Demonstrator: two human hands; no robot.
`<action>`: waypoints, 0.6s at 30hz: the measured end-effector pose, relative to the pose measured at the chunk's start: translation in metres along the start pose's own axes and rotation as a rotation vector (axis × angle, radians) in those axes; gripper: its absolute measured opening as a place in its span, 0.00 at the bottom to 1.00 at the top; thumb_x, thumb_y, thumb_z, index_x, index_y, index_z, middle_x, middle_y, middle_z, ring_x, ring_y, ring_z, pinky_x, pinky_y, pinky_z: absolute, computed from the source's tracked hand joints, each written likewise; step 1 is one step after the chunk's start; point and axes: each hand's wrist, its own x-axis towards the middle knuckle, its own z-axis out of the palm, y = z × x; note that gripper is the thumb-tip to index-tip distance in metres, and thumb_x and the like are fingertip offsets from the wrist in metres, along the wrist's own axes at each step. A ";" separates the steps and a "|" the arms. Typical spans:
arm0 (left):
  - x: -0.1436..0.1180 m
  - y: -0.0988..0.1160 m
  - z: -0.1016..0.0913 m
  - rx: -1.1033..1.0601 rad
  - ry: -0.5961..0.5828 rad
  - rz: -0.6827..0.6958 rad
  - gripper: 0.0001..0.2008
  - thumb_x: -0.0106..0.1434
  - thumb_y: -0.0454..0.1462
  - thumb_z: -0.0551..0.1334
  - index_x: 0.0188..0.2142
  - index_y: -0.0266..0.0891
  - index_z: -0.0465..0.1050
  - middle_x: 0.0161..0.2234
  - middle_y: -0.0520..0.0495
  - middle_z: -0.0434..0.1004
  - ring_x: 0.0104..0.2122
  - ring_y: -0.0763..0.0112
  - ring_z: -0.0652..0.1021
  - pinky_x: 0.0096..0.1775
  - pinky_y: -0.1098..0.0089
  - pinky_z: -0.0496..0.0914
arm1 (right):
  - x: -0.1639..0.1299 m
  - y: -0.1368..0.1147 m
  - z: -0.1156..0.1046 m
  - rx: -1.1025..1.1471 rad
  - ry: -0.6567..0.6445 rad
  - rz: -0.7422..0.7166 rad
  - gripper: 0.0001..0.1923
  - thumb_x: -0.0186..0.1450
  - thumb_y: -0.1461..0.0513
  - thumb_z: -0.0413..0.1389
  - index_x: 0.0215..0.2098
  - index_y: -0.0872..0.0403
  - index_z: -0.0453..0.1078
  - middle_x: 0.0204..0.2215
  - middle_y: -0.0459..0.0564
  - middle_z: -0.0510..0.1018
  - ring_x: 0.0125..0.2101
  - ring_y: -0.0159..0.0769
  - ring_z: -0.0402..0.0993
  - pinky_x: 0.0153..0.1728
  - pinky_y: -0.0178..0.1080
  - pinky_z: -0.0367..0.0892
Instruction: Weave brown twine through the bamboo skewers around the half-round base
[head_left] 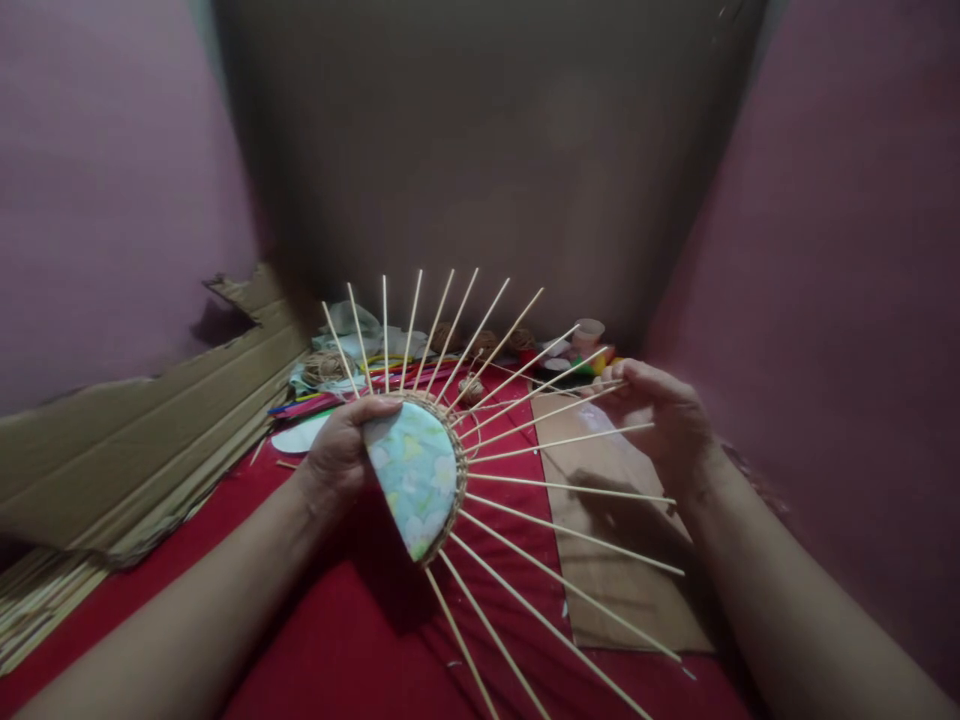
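Observation:
My left hand (pixel 341 450) grips a half-round panel (pixel 416 475) by its straight side, thumb on its front face. Pale blue-green patterned material covers the panel. Many thin wooden sticks (pixel 562 442) fan out from its curved edge, where brown twine (pixel 459 440) is woven between them in a narrow band. A loose length of twine runs from the band toward my right hand (pixel 652 400), whose fingers are pinched together by the tip of one stick. The fingertips are partly hidden, but they appear closed on the twine.
Behind the panel, a small ball of twine (pixel 471 388) lies on the red cloth (pixel 502 600). Larger twine balls (pixel 326 367), coloured strips and a cup (pixel 589 333) stand along the back wall. Flattened cardboard (pixel 150 440) leans at left; a brown board (pixel 622 560) lies at right.

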 end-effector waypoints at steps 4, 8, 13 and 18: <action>0.000 -0.001 0.000 -0.001 0.010 0.005 0.09 0.48 0.30 0.57 0.26 0.28 0.76 0.24 0.36 0.79 0.25 0.56 0.80 0.31 0.59 0.77 | 0.002 -0.004 -0.003 -0.152 0.013 -0.073 0.05 0.50 0.62 0.62 0.25 0.51 0.70 0.23 0.46 0.74 0.28 0.37 0.72 0.34 0.43 0.67; 0.000 -0.002 -0.001 -0.003 -0.022 0.038 0.10 0.49 0.29 0.56 0.28 0.27 0.76 0.25 0.35 0.79 0.25 0.57 0.80 0.33 0.61 0.77 | 0.007 -0.004 -0.004 -0.251 0.057 -0.251 0.07 0.47 0.63 0.64 0.24 0.50 0.71 0.22 0.43 0.72 0.26 0.32 0.70 0.35 0.40 0.67; 0.001 -0.001 0.001 -0.022 0.058 0.064 0.10 0.51 0.28 0.55 0.29 0.30 0.75 0.24 0.39 0.79 0.24 0.60 0.80 0.33 0.63 0.77 | 0.009 0.002 -0.005 -0.374 0.130 -0.486 0.10 0.45 0.64 0.66 0.25 0.49 0.72 0.26 0.44 0.73 0.28 0.32 0.69 0.37 0.40 0.68; 0.003 0.002 0.001 -0.039 0.125 0.069 0.10 0.52 0.28 0.54 0.27 0.31 0.75 0.23 0.39 0.79 0.23 0.60 0.80 0.30 0.64 0.77 | 0.011 0.006 -0.006 -0.418 0.149 -0.546 0.12 0.48 0.64 0.64 0.31 0.49 0.72 0.25 0.43 0.71 0.25 0.31 0.67 0.29 0.38 0.65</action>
